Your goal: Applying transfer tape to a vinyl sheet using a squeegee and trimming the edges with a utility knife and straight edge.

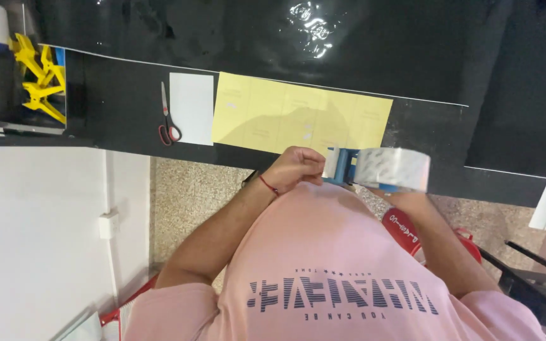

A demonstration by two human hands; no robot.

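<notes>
At the near desk (pixel 121 120) edge, the left hand (pixel 295 167) fingers are pinching clear tape from the blue plastic tape dispenser (pixel 380 169), whose grip is hiding the right hand's fingers, so their state cannot be told.

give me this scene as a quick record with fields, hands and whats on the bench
view: head camera, looking down over a pink shirt
left hand: fingers at the front end of the tape dispenser
right hand: hidden behind the dispenser, only the forearm shows
dispenser: blue frame, roll of clear tape
bench: black top
yellow sheet: flat, beyond the hands
white sheet: left of the yellow one, edges touching
scissors: red handles, closed, left of the white sheet
yellow clamps: far left
</notes>
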